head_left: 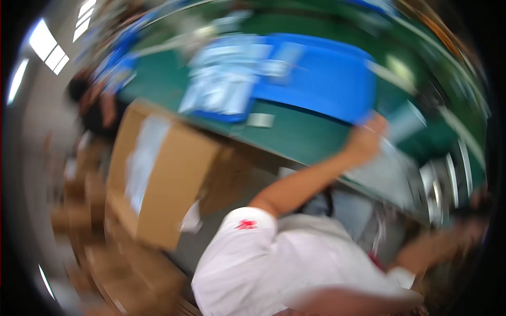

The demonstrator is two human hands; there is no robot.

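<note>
My left hand (367, 138) reaches out over the green table beside the front right corner of a blue tray (321, 79). Its fingers look curled in; blur hides what they hold, if anything. Close to it on the right is a pale blue packet (408, 124), and clear plastic sheeting (387, 171) lies just below the hand. My right hand (474, 208) is at the far right, smeared by motion near a dark object that I cannot make out. In the tray's left part sits a small pale packet (276, 68).
Many pale blue packets (224, 79) are piled left of the tray on the green table (295, 134). A small white piece (260, 120) lies near the table edge. An open cardboard box (174, 174) stands front left, with more cartons (132, 274) behind. Another person (100, 108) is at far left.
</note>
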